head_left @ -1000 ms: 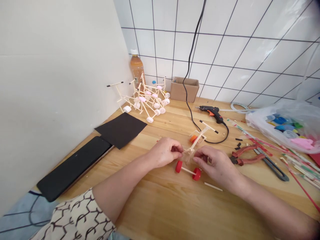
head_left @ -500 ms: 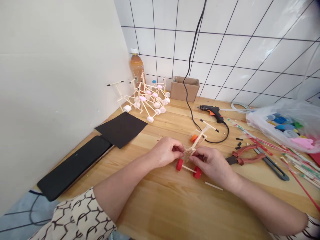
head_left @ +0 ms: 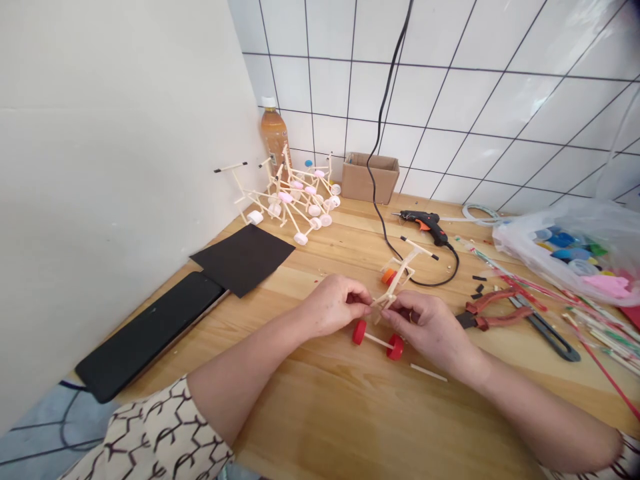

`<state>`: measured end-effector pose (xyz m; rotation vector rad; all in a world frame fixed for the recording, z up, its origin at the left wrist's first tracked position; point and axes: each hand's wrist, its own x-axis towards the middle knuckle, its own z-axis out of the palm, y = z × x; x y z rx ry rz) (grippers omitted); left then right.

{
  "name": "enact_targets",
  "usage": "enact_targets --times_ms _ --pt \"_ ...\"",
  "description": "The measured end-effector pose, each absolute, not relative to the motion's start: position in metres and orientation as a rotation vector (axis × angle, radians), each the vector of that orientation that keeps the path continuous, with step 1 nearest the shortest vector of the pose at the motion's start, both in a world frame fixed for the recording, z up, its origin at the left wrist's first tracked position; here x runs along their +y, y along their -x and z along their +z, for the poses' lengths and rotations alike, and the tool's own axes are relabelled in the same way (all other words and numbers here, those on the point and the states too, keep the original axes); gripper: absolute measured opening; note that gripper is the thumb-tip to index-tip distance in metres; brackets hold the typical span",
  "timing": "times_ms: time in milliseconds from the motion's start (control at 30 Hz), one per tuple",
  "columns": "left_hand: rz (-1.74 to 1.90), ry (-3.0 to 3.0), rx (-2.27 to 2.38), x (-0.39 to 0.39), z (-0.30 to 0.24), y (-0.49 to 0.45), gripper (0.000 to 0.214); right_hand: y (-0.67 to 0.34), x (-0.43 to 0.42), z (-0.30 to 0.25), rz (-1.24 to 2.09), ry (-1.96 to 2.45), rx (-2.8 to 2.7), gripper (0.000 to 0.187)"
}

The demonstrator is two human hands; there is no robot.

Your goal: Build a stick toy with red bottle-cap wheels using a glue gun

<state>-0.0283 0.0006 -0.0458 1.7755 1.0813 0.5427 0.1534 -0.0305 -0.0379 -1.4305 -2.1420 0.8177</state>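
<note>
Two red wheels [head_left: 359, 333] on one axle [head_left: 378, 341], one glue gun [head_left: 424, 221], one bottle [head_left: 275, 131]

Stick frame [head_left: 401, 272]: joint unclear (too small) | bottle [head_left: 274, 130]: base hidden | 2 sleeves [head_left: 160, 433]: cropped

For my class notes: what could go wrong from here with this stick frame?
1. The left hand and right hand have a fingertip grip on the thin stick frame; uneven pressure might snap a stick or loosen a joint.
2. The red wheels lie close to the right hand, which could knock them.
3. The glue gun has a cord looping near the frame; it might snag.
</note>
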Motion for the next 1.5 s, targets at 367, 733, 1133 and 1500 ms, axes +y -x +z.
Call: enact_targets --times_ms 367,733,1133,1500 --pt "0.568 -1.734 1.089 -0.001 -0.041 0.026 0.007 -0.158 -0.031 -0.034 0.825 1.498 -2.142 0.022" --pt "0.587 -1.72 1.091 -0.002 -0.041 0.025 0.007 -0.18 -0.063 -0.028 0.619 1.653 -2.341 0.027" --pt "0.54 -1.634 1.076 -0.008 -0.033 0.019 0.011 -0.171 -0.06 -0.037 0.686 1.599 -2.404 0.01" --pt "0.595 -1.519 1.085 -0.009 -0.036 0.013 0.009 -0.17 -0.048 -0.031 0.766 1.649 -2.339 0.009"
